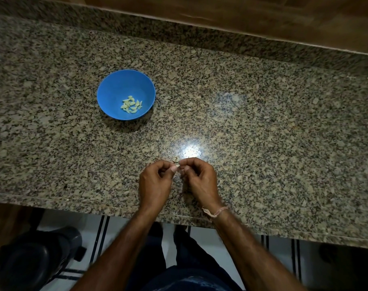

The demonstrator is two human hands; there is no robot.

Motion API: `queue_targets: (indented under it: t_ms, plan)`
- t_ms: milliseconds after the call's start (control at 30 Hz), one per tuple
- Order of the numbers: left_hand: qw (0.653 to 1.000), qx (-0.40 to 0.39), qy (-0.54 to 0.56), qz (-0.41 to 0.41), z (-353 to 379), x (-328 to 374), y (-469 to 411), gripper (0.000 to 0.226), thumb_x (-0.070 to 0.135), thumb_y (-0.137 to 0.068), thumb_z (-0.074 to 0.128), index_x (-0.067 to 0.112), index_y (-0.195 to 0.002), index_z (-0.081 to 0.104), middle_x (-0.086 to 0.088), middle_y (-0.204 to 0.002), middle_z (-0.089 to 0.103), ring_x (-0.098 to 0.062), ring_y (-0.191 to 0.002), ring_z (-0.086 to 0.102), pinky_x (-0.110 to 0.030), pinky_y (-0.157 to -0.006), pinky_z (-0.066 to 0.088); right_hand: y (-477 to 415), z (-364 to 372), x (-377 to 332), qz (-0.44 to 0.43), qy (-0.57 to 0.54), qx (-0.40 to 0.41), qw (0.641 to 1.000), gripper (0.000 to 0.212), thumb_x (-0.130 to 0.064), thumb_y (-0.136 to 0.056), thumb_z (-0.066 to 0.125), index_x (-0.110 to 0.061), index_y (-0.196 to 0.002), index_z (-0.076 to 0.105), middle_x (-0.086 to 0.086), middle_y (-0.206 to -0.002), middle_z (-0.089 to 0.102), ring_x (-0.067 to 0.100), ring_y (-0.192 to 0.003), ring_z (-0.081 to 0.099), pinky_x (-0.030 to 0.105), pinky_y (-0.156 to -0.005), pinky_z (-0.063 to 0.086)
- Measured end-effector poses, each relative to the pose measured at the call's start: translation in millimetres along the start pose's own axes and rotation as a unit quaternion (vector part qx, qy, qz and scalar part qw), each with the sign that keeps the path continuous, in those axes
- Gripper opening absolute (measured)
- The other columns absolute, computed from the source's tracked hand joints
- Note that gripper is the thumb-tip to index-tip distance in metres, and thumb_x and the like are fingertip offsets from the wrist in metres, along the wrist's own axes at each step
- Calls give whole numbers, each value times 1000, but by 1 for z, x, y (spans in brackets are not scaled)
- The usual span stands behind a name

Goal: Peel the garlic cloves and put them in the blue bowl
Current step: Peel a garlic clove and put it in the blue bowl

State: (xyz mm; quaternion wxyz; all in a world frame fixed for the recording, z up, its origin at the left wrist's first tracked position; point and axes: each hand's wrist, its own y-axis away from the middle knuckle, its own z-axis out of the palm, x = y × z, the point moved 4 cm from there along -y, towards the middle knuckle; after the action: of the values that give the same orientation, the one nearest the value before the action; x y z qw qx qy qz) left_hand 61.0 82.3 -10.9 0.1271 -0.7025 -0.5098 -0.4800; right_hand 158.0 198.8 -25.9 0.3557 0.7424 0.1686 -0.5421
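The fingers of the left hand and those of the right hand meet tip to tip over the near middle of the worktop, pinching a small garlic clove between them. The clove is mostly hidden by thumbs and fingertips, so whether its skin is on or off cannot be told. Both hands are curled, knuckles up, touching each other at the pinch. A thin pale thread band circles the right wrist.

A scrap of what looks like papery skin lies on the worktop just beyond the fingertips, beside a bright glare of reflected light.

Farther away and to the left stands the blue bowl, upright and well apart from the hands. In its bottom sits a small heap of peeled cloves, pale yellow-green, gathered toward the bowl's near right side.

The worktop is speckled granite, with a wooden surface along its far edge.
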Motion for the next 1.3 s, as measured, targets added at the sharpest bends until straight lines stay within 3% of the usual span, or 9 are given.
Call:
queue_targets:
  t_ms: [100,267,367,500,700,867,1000,1133,1300]
  plan:
    - [999,-22,18,-18,3,-4,-1,9,29,-98,69,25,-94,76,11,-87,74,-8,-86,71,-36,-79,60,5,2,-8,-38,-26,-41,998,19,-7,-98,68,-12,-114,76,-2,-115,76,12,-112,70,29,-96,58]
    - [999,-18,-1,-38,2,-2,-2,21,35,-103,59,26,-90,73,10,-87,73,-10,-86,69,-38,-80,58,2,-4,-3,-41,27,11,999,2,-11,-95,72,-11,-96,74,-3,-92,76,11,-90,73,28,-84,60]
    - [998,-25,-51,-17,1,6,0,25,35,-106,54,23,-91,70,9,-82,68,-9,-77,63,-27,-65,44,3,1,-9,-62,-5,-31,998,9,-10,-97,70,-10,-105,73,0,-102,75,15,-98,72,28,-88,59]
    - [995,-32,-89,-8,4,10,3,24,33,-108,50,23,-89,61,10,-72,56,-7,-64,49,-25,-57,27,0,6,-10,-53,13,-7,998,7,-15,-94,76,-9,-93,74,3,-88,75,19,-85,72,30,-78,60]
    - [999,-23,-35,-7,5,6,10,23,32,-108,52,22,-90,63,9,-74,60,-7,-64,51,-26,-58,31,2,8,-6,-40,50,6,998,5,-14,-96,72,-12,-92,74,-2,-87,75,12,-83,71,25,-77,59]
    - [998,1,-58,34,-2,10,9,3,27,-99,68,29,-101,66,14,-97,69,0,-84,62,-29,-68,51,-2,5,-2,0,1,11,1000,5,-7,-95,72,-10,-97,76,3,-93,77,18,-90,74,36,-82,63]
    - [986,35,-120,106,-8,14,10,6,32,-97,69,27,-98,70,14,-96,70,-10,-84,60,-30,-65,43,-2,5,-2,25,-10,5,1000,7,-9,-92,76,-13,-98,77,2,-92,78,19,-88,76,38,-81,65]
    - [981,43,-152,113,-12,14,9,6,31,-98,68,26,-96,70,14,-90,66,-12,-84,57,-27,-63,35,5,6,-11,-28,40,-2,999,9,-6,-95,72,-12,-99,77,-3,-93,77,8,-89,74,23,-78,61]
    - [992,62,-98,52,-17,-2,4,2,28,-99,67,27,-97,68,10,-89,67,-8,-79,62,-25,-61,38,11,10,-19,-153,198,-2,968,22,-3,-96,67,-17,-110,76,-5,-103,75,7,-95,68,28,-85,60]
